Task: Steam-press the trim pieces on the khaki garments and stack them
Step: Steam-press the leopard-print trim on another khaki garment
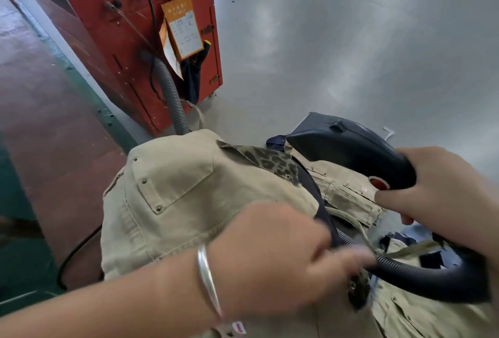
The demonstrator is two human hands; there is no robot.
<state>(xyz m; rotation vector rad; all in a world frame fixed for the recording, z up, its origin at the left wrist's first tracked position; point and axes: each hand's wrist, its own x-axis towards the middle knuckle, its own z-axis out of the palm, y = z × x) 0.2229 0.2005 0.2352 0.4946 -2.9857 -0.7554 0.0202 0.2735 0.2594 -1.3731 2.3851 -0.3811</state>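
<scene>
Your right hand (442,192) grips the black steam iron (348,146) by its handle, held above the khaki garment (205,202) at right. Your left hand (280,251) is blurred, fingers curled at the garment's near edge by the iron's corrugated hose (421,275); can't tell what it holds. Leopard-print trim (267,159) lies on top, red cabinet (129,40) far left.

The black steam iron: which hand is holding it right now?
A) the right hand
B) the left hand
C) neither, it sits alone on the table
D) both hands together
A: the right hand is curled round the handle of the black steam iron, while the left hand is down on the khaki garment.
</scene>
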